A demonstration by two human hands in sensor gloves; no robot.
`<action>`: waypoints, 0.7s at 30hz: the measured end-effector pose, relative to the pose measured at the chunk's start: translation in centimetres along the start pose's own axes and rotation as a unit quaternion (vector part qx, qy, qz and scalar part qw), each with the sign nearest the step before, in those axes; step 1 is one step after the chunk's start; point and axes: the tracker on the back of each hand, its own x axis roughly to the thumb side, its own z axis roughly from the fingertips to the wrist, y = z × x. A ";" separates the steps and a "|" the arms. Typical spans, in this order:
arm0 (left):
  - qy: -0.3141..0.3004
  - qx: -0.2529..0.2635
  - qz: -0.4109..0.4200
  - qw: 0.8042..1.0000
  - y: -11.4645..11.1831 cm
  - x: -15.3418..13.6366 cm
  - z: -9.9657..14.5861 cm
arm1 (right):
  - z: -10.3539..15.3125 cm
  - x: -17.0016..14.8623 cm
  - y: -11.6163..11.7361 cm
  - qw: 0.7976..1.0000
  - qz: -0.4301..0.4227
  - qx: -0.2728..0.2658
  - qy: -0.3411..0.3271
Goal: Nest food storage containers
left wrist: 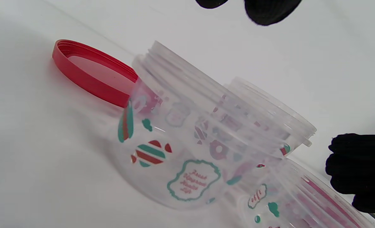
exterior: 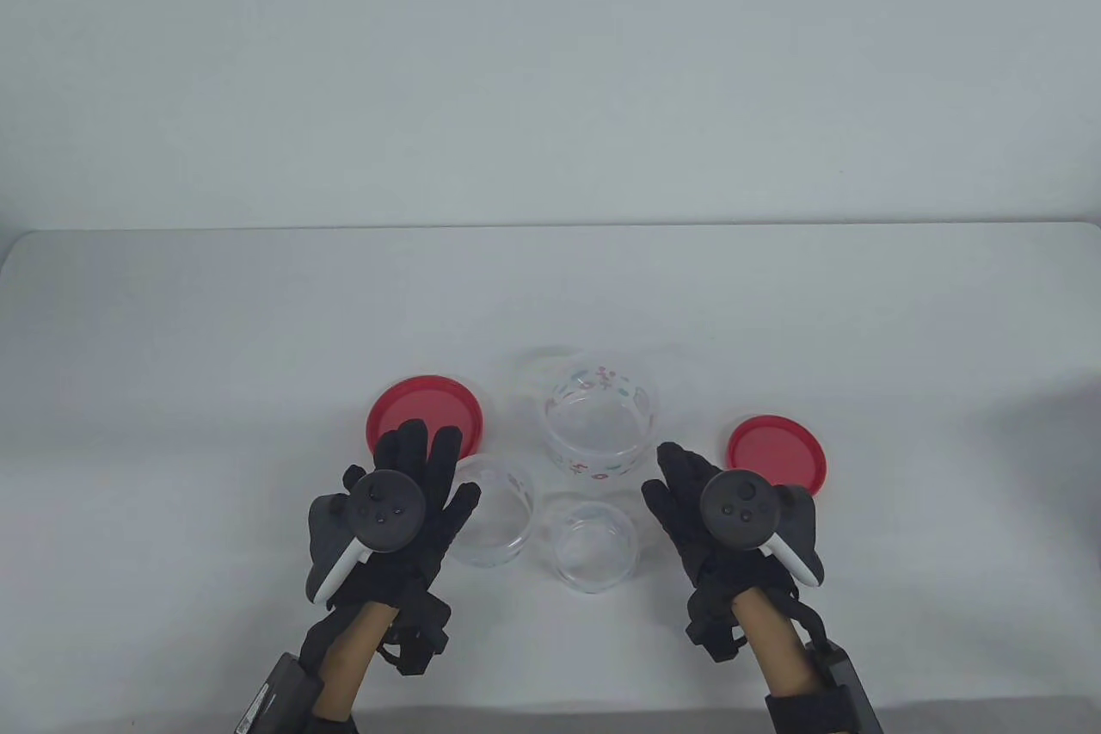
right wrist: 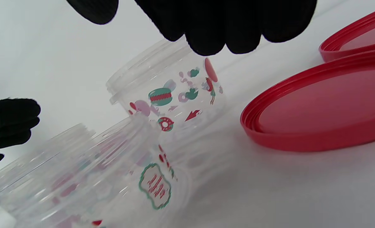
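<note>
bright, even, diffuse light; soft faint shadows; wrist views tilted, slightly blurred up close.

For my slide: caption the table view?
Gloved hands hover beside three open clear containers and two red lids on a white table.

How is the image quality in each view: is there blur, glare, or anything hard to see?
Table view: even, soft light with faint shadows; the clear containers nearly vanish against the white table. Left wrist view: tilted, the nearest container is slightly soft, its prints readable only as shapes. Right wrist view: tilted, the near container is blurred, the red lid sharper.
</note>
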 end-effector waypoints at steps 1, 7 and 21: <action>0.000 0.000 0.001 1.000 0.0 0.0 0.0 | -0.1 0.1 0.2 1.000 -0.002 0.007 -0.002; 0.000 0.000 0.000 1.000 0.0 0.0 0.0 | -0.4 0.4 1.7 0.998 0.025 0.049 0.012; 0.004 0.002 0.000 1.000 0.1 0.0 0.0 | -0.2 1.8 4.2 0.990 0.060 0.076 0.105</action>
